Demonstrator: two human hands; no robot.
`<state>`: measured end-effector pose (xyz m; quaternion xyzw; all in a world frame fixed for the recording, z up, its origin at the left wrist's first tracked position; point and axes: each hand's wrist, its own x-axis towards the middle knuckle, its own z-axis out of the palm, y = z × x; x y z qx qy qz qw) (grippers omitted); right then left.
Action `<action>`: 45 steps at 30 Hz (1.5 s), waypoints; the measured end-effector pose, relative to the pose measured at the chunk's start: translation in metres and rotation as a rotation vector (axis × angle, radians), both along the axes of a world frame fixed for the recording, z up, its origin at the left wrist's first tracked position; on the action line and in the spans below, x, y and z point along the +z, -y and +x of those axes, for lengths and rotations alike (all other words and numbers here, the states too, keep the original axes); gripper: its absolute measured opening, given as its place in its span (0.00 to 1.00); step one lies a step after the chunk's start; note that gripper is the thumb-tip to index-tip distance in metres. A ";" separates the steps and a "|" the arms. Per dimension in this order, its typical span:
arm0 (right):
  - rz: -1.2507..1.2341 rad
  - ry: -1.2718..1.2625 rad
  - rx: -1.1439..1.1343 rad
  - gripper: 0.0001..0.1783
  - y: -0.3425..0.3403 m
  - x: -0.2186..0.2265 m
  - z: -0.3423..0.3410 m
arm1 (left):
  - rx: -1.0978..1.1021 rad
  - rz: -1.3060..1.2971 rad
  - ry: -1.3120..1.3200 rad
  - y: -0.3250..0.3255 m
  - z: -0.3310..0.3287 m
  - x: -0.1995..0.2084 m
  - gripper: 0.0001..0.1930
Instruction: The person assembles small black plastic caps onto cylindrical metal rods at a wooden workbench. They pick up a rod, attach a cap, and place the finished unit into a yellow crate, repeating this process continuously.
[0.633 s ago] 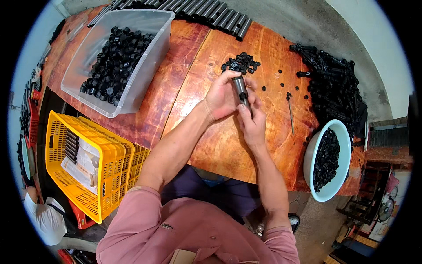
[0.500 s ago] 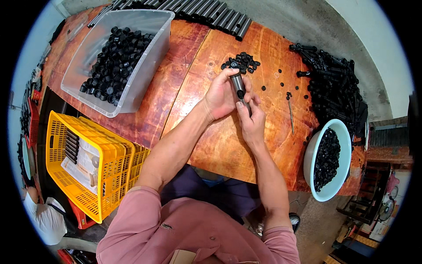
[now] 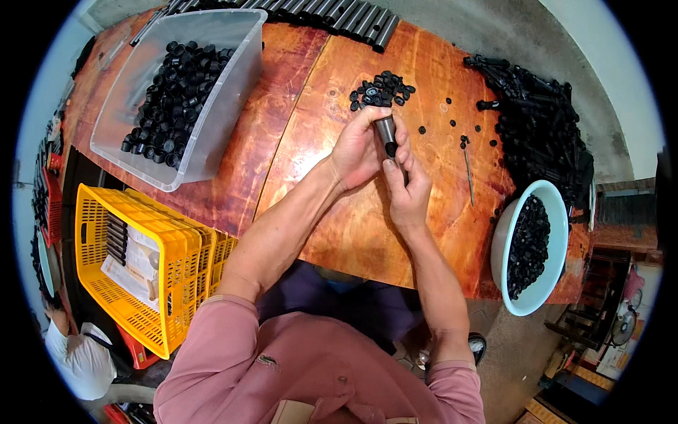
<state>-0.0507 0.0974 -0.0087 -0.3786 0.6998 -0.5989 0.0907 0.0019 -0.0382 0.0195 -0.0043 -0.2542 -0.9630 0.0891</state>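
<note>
A dark grey metal tube (image 3: pixel 385 130) is held over the middle of the wooden table. My left hand (image 3: pixel 357 152) wraps round its upper part, thumb near the far end. At the near end my right hand (image 3: pixel 408 192) has its fingers and thumb closed round the tube's black end; whether a separate black piece sits in it is hidden by the fingers. Just beyond the tube lies a loose heap of small black caps (image 3: pixel 388 83), and several more are scattered to the right. A thin metal rod (image 3: pixel 469 177) with a dark tip lies right of my right hand.
At the left stands a clear plastic bin (image 3: pixel 224 120) with black caps, above yellow crates (image 3: pixel 166 268). A light blue basin (image 3: pixel 503 247) of small black parts sits right, below a pile of black parts (image 3: pixel 537 127). Metal tubes (image 3: pixel 360 20) line the far edge. A person (image 3: pixel 81 360) is lower left.
The dark piece that showed between my right fingers and the tube's near end is now mostly covered. My right hand has closed in on that end. The whole view has shifted slightly.
</note>
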 end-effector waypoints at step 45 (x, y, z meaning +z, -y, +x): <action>0.060 0.373 0.116 0.19 0.004 0.017 -0.005 | 0.603 -0.183 0.211 0.004 -0.008 -0.001 0.20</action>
